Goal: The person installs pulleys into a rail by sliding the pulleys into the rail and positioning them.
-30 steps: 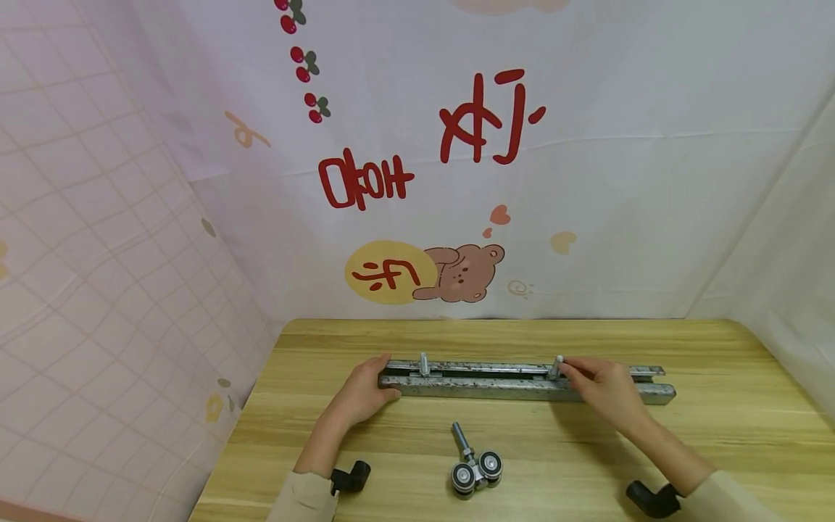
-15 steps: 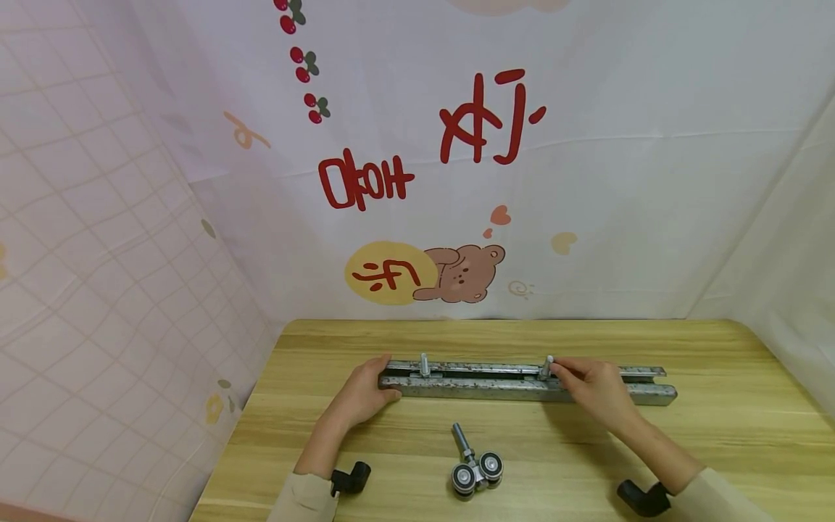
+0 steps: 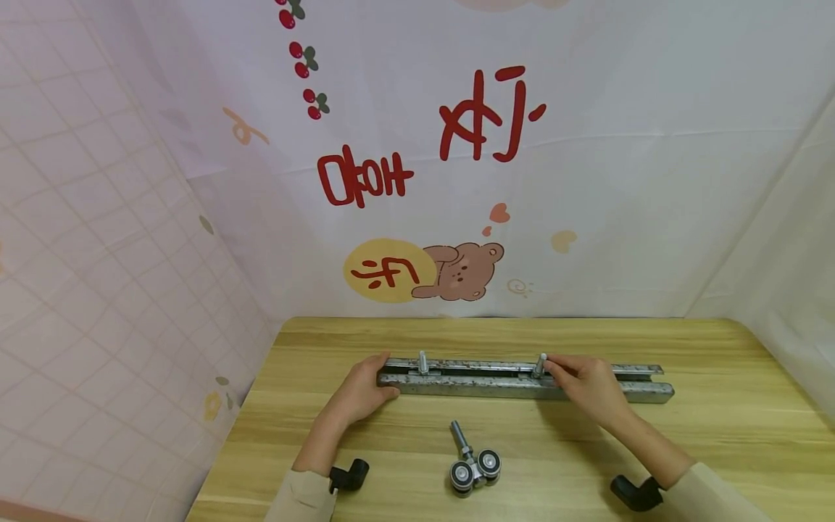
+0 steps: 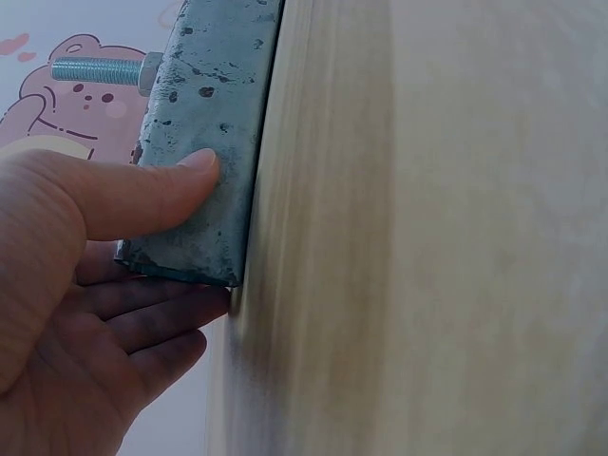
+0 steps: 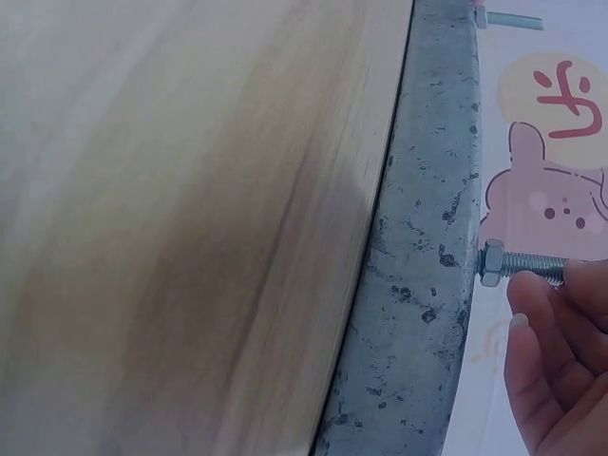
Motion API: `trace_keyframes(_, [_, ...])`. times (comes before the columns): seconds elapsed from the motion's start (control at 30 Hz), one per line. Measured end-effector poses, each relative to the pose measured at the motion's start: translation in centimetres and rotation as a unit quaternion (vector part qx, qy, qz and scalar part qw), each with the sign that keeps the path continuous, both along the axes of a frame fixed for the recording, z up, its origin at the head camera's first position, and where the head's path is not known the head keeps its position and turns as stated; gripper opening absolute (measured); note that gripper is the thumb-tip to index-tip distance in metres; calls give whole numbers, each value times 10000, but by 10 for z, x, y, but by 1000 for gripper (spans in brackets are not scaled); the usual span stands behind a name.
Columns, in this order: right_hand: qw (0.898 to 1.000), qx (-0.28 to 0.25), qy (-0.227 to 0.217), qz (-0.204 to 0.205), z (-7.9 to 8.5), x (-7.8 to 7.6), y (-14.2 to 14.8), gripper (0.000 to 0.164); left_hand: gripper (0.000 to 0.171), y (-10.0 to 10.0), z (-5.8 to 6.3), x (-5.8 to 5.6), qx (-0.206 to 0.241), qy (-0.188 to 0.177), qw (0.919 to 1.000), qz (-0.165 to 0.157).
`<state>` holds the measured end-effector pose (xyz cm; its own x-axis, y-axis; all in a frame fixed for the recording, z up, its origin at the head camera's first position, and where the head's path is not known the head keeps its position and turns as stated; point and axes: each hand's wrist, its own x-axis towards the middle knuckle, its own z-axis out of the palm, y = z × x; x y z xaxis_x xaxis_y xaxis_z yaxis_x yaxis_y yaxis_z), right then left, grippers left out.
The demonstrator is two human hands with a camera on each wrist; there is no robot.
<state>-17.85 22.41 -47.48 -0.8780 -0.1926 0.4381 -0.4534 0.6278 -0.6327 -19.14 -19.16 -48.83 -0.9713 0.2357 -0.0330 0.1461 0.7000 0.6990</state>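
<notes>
A spotted grey metal channel rail (image 3: 476,386) lies lengthwise on the table, its slot facing up. My left hand (image 3: 360,391) holds its left end, with the thumb (image 4: 180,195) flat on the front face and the other fingers around the end. Two threaded bolts stand up through the slot. The left bolt (image 4: 100,70) is untouched, near my left hand. Between thumb and fingertips, my right hand (image 3: 590,384) pinches the right bolt (image 5: 532,265) above its nut (image 5: 491,263). Whatever carries these bolts is mostly hidden inside the rail.
In front of the rail lies a loose roller trolley (image 3: 475,470) with black-rimmed wheels and a threaded bolt. The wooden table (image 3: 541,471) meets a white printed curtain (image 3: 620,217) at the back. Black wrist mounts (image 3: 350,475) sit at both cuffs.
My right hand has moved left along the rail, and the pinched bolt has slid left with it, closer to the other bolt. The left hand keeps its hold on the rail's end.
</notes>
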Motion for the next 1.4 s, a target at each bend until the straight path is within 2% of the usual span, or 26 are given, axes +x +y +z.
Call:
trace_keyframes(0.3, [9998,4,-209,16,0,-2,-3,19,78,0,0,0,-10,15,10000,14])
trace_keyframes(0.6, [9997,-97,-23,216,0,-1,-9,17,78,-1,-3,0,-31,10,10000,43])
trace_keyframes(1.2, [9995,-77,-229,192,2,-3,-18,17,78,-1,-4,-1,-3,1,10000,17])
trace_keyframes(1.4, [9996,-86,-90,263,1,-4,-19,17,78,0,-3,-1,-14,6,10000,26])
